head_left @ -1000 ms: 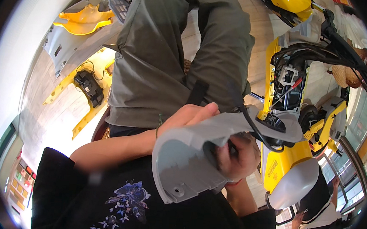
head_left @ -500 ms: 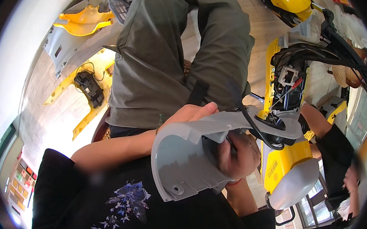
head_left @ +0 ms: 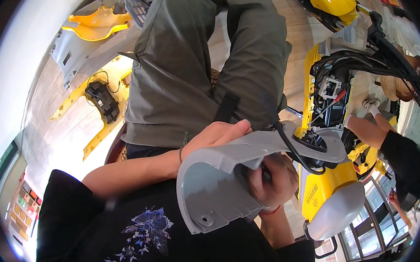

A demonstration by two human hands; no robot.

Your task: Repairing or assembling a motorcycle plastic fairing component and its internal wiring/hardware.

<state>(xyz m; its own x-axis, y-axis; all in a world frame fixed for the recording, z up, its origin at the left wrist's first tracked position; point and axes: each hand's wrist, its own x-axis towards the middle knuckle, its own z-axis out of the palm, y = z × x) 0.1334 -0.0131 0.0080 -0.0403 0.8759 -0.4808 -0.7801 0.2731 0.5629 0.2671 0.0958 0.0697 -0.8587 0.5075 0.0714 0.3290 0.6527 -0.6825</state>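
A curved grey plastic cover panel (head_left: 210, 192) lies across my lap, its hollow side facing up toward me. My left hand (head_left: 219, 134) grips its far edge; the fingertips are hidden behind the panel. Inside the hollow, my right hand (head_left: 277, 182) has its fingers curled together, and what they pinch is hidden. A thick black cable (head_left: 289, 146) loops past the right hand. At the panel's right end sits a round black part (head_left: 311, 140).
A partly stripped yellow scooter (head_left: 330, 188) with exposed wiring stands close at my right. Another person (head_left: 402, 161) is beyond it. On the floor at left lie a yellow frame piece (head_left: 97, 138), a grey panel (head_left: 74, 53), a yellow cover (head_left: 98, 23) and a grey basket (head_left: 136, 4).
The grey panel has shifted slightly right and down, with my right hand still inside it. At right, the other person has changed position, and a leg and shoe now show.
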